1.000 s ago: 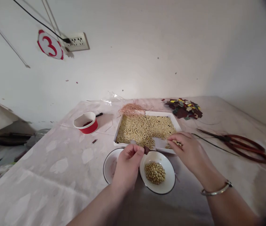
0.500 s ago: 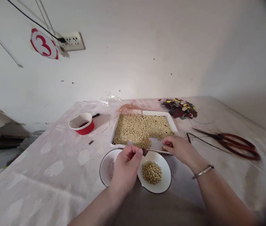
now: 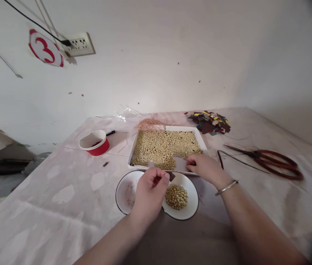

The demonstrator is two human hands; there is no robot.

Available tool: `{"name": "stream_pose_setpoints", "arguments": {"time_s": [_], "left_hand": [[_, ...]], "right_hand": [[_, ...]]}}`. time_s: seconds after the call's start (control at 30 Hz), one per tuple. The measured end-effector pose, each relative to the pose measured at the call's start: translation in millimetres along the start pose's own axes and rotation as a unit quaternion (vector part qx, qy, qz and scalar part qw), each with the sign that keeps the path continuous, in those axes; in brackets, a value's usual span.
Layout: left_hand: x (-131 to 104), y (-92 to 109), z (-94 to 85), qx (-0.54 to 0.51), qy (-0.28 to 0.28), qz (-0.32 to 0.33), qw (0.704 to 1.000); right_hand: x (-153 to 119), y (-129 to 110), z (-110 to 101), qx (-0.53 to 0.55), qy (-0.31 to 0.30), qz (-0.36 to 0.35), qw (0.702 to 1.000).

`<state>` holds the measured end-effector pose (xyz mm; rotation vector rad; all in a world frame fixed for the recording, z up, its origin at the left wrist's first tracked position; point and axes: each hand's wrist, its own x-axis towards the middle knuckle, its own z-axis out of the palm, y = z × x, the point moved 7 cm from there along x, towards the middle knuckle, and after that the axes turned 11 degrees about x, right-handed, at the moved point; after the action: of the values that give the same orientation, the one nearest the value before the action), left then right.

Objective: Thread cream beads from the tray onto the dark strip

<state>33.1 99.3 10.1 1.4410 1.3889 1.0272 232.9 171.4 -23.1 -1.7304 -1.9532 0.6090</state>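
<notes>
My left hand [image 3: 150, 191] pinches a small dark brown square piece [image 3: 171, 176] between thumb and forefinger, above the gap between two white dark-rimmed bowls. Pale yellow-brown beads fill part of the right bowl [image 3: 193, 206]. Pinkish residue marks the inside of the left bowl [image 3: 122, 191], partly covered by my hand. At the front right of a white tray [image 3: 186, 129] my right hand [image 3: 200, 163], with a bracelet at the wrist, has its fingers closed together; what lies between them is hidden. Many cream beads [image 3: 167, 145] cover most of the tray, leaving bare patches at its front.
A red and white paper cup [image 3: 100, 147] and a black marker [image 3: 111, 133] are at left. Copper-coloured wire strands [image 3: 150, 124] lie behind the tray. Coloured scraps [image 3: 211, 123] are heaped at back right, with large red-handled scissors [image 3: 279, 163] nearer.
My right hand has shifted slightly left along the tray's front, and the beads seen under its fingers no longer show. My left hand keeps the brown piece. The whole view has shifted slightly.
</notes>
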Motion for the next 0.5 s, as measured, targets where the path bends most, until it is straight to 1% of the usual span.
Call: {"name": "stream_pose_setpoints", "arguments": {"time_s": [0.1, 0.17, 0.27, 0.33, 0.4, 0.5], "left_hand": [[-0.4, -0.4, 0.6, 0.009, -0.006, 0.003, 1.000], [-0.8, -0.1, 0.7, 0.010, -0.008, 0.005, 1.000], [-1.4, 0.2, 0.9, 0.004, -0.008, 0.002, 1.000], [-1.5, 0.4, 1.4, -0.006, -0.009, -0.001, 1.000], [-1.3, 0.7, 2.3, -0.018, -0.012, -0.003, 1.000], [-0.4, 1.5, 2.1, -0.038, -0.012, -0.006, 0.999]], "right_hand": [[-0.4, -0.5, -2.3, 0.025, 0.021, -0.004, 0.999], [-2.4, -3.3, -7.6, 0.051, 0.047, -0.009, 0.998], [-11.8, -16.3, -20.3, 0.103, 0.100, -0.023, 0.989], [-23.3, -33.8, -28.3, 0.137, 0.123, -0.042, 0.982], [-37.6, -58.2, -32.9, 0.163, 0.125, -0.078, 0.976], [-59.2, -100.7, -31.1, 0.194, 0.093, -0.181, 0.960]]}}
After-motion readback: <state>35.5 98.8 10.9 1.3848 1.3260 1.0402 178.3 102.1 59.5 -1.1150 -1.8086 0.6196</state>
